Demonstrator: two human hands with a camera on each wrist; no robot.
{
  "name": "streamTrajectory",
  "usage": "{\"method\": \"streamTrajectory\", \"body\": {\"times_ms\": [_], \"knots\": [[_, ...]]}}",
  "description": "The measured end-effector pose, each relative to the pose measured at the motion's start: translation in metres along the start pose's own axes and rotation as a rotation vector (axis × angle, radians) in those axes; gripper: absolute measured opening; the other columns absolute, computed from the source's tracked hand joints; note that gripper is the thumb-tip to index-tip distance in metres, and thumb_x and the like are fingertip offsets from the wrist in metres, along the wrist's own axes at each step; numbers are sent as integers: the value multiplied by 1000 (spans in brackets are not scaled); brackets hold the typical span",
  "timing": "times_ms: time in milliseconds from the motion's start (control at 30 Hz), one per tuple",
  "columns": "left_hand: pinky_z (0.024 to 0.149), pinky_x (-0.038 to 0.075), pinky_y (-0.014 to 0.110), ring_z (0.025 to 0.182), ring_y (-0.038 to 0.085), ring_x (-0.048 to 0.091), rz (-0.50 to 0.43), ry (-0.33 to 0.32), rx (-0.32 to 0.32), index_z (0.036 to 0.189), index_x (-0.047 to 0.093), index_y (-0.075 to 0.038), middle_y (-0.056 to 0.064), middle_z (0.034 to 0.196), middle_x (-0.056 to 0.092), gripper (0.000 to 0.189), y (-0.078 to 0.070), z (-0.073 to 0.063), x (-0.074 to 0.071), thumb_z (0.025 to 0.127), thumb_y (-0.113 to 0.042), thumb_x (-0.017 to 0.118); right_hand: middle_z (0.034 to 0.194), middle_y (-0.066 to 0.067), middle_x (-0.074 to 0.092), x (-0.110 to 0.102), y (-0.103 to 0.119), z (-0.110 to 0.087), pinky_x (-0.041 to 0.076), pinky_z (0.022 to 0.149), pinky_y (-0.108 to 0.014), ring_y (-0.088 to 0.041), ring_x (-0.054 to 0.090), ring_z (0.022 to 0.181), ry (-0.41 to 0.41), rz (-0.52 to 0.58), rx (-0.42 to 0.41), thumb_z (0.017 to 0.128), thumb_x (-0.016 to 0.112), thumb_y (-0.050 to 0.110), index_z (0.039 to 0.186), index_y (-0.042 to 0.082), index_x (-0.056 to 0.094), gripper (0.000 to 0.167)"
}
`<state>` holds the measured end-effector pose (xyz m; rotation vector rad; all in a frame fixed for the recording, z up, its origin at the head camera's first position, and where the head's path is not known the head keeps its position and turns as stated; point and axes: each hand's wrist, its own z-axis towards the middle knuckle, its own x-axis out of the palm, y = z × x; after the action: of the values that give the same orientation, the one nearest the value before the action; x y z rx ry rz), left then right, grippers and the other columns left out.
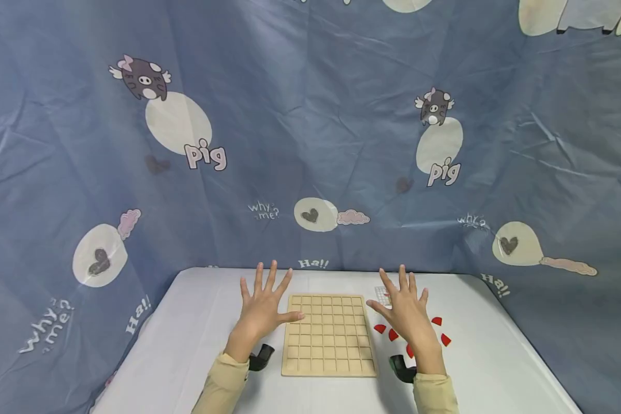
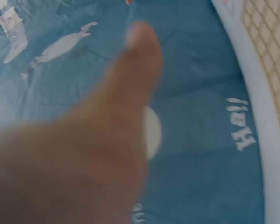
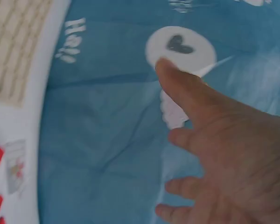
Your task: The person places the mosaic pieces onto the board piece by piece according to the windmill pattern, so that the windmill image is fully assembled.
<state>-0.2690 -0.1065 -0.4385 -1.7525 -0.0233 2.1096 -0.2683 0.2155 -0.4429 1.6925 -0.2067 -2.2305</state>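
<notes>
Both hands are held up with the fingers spread wide, and neither holds anything. My left hand [image 1: 261,310] is over the left side of a pale wooden grid board [image 1: 328,336], its thumb overlapping the board's edge in the head view. To the right of the board is my right hand [image 1: 407,310], above several red wedge-shaped pieces [image 1: 446,340]. A small card with a printed grid [image 1: 382,295] lies behind the right hand, partly hidden by it. In the right wrist view the thumb and fingers [image 3: 179,186] stretch out against the blue cloth.
A white table [image 1: 196,322] carries the board, the card and the red pieces. Behind it hangs a blue curtain [image 1: 315,144] printed with pigs and words. Black wrist camera mounts [image 1: 403,369] show beneath both wrists.
</notes>
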Motion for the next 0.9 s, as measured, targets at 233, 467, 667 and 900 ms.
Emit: {"method": "streamTrajectory", "body": {"times_ms": [233,467,667,900], "knots": [[113,-10,69,148,39,-16,-146,235,239,156,11,-24,12,162,-11,108,37,12,8,74,-59,72,156,-28,22,8,-25,6,31,100,-75,-52,27,138,42,50,-102,85,73,37,147,14,43,72],[115,-5,68,147,36,-19,-153,374,359,157,7,-25,8,162,-16,118,62,13,31,67,-68,72,153,-22,30,30,-44,4,39,98,-70,-48,33,135,138,116,-131,81,79,23,144,16,46,72],[114,-2,70,147,40,-14,-188,433,384,157,6,-17,13,162,-12,120,69,9,52,69,-56,78,148,-18,39,45,-52,2,44,101,-59,-39,38,133,186,193,-128,80,80,19,143,13,46,72],[113,3,71,148,42,-5,-218,461,372,156,7,-9,20,162,-7,125,71,6,72,66,-58,79,134,-10,50,57,-56,-7,47,100,-49,-28,47,125,229,268,-61,79,80,18,133,7,50,62]]}}
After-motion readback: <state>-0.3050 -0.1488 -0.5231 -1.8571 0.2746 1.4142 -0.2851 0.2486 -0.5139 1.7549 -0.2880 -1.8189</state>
